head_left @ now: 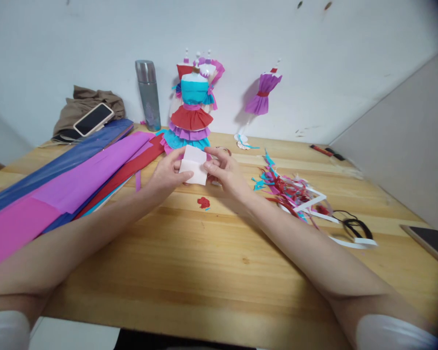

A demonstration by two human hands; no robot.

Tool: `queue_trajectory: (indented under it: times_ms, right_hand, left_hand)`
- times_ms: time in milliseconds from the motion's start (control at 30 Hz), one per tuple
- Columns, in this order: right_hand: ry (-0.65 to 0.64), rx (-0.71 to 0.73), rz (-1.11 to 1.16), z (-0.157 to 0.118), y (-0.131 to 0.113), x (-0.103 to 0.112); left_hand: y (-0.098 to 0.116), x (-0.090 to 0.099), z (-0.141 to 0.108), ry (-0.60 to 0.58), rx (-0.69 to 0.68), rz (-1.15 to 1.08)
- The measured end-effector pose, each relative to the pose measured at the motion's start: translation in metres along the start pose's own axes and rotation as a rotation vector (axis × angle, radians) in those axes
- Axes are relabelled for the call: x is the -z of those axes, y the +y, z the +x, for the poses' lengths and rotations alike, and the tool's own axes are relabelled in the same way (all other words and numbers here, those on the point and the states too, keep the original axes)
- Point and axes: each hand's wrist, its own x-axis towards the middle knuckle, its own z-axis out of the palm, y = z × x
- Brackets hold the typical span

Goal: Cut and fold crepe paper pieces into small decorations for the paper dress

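Observation:
A small piece of pale pink paper [194, 167] with a crease across it is held up between both hands over the table. My left hand [167, 171] pinches its left edge, thumb in front and fingers behind. On the other side my right hand [224, 170] grips the right edge, its index finger near the top corner. Just below the hands, a small red crumpled paper piece [203, 202] lies on the wood. Right behind the paper stands a mini dress form in a tiered turquoise, red and purple paper dress [191, 116], its lower hem partly hidden.
Stacked coloured crepe paper [95, 180] covers the left side. Behind it are a phone [94, 119] on brown cloth [69, 114] and a grey bottle [149, 97]. A purple-dressed form [263, 95] stands back right. Paper scraps [295, 194], a black cord [357, 228] and a tablet-like device [432, 243] lie right.

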Motion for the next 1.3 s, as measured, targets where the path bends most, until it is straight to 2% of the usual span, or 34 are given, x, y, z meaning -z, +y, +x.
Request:
queue_trajectory:
  times_ms: [200,367,500,633,767,933,1033,1167,1300]
  right_hand:
    - [-0.044,-0.087,0.034,0.0,0.0,-0.002]
    - [-0.012,-0.055,0.02,0.001,0.001,-0.001]
    - [-0.003,-0.046,-0.002,0.001,-0.001,-0.003]
    - [-0.023,-0.038,-0.006,0.0,-0.002,-0.004]
    - [-0.033,-0.039,-0.008,-0.002,-0.002,-0.004]
    - [-0.005,-0.031,-0.076,-0.002,-0.003,-0.003]
    - [0.025,0.007,-0.102,-0.001,-0.004,-0.002]
    - [0.06,0.02,-0.151,-0.001,-0.005,-0.003]
    - [0.04,0.018,-0.154,-0.005,-0.007,-0.004]
  left_hand:
    - [-0.001,0.0,0.0,-0.025,0.001,-0.032]
    - [0.0,0.0,0.0,-0.044,0.028,-0.057]
    - [-0.001,0.002,0.001,-0.077,0.143,-0.101]
    - [-0.003,0.004,0.002,-0.02,0.264,-0.111]
    - [-0.004,0.002,0.0,0.066,0.193,-0.095]
    - [0.0,0.0,-0.001,0.111,0.101,0.063]
    - [0.005,0.0,-0.001,0.115,0.137,0.123]
    - [0.005,-0.001,-0.002,0.062,0.239,0.108]
    - [0.001,-0.002,-0.004,0.062,0.217,0.12]
